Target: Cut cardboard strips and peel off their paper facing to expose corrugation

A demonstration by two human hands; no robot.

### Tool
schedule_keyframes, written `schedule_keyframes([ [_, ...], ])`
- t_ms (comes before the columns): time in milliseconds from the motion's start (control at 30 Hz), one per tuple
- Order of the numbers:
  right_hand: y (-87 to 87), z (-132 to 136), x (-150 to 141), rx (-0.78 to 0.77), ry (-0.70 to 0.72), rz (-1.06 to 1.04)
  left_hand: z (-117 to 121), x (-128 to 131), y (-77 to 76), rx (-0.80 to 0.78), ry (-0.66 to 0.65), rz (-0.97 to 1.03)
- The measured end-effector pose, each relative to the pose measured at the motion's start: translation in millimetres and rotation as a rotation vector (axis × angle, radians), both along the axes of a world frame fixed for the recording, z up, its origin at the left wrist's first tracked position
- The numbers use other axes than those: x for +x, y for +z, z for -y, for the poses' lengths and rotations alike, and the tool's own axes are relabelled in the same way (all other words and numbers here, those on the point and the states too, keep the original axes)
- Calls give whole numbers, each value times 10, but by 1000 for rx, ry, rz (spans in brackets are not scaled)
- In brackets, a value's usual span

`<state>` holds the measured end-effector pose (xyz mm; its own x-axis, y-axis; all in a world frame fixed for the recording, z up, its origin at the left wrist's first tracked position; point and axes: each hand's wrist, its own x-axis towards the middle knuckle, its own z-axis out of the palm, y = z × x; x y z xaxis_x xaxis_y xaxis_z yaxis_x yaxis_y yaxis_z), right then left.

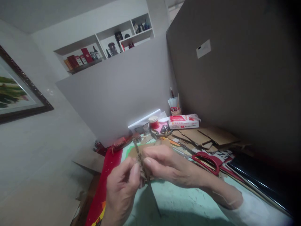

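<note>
A narrow brown piece point(136, 145), seen nearly edge-on and looking like cardboard, is held upright over the table between my two hands. My left hand point(123, 185) pinches it from the left with thumb and fingers. From the right, the thumb and bent fingers of my right hand point(168, 163) close on the same piece, touching or almost touching the left fingertips. Its lower part is largely hidden by the fingers. Behind the hands lies a flat brown sheet point(134, 152) with a green edge. Scissors with red handles point(213, 163) rest beside my right wrist.
Cut cardboard pieces point(211, 136) are heaped at the right, near a black glossy object point(256, 179). At the back stand a tissue pack point(184, 122), a red jar with a pale lid point(154, 122) and a pen holder point(176, 110). Grey panels point(122, 91) enclose the table.
</note>
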<state>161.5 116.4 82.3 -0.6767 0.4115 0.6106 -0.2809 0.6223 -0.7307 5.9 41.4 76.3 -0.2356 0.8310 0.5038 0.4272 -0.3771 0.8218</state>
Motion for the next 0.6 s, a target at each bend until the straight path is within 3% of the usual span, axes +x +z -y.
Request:
schedule_keyframes([
  [300, -22, -32, -3, -8, -1, 7, -45, -42, -8, 7, -77, 52],
  [600, -41, 15, -105, 2, -220, -56, -35, 24, 18, 37, -155, -57],
])
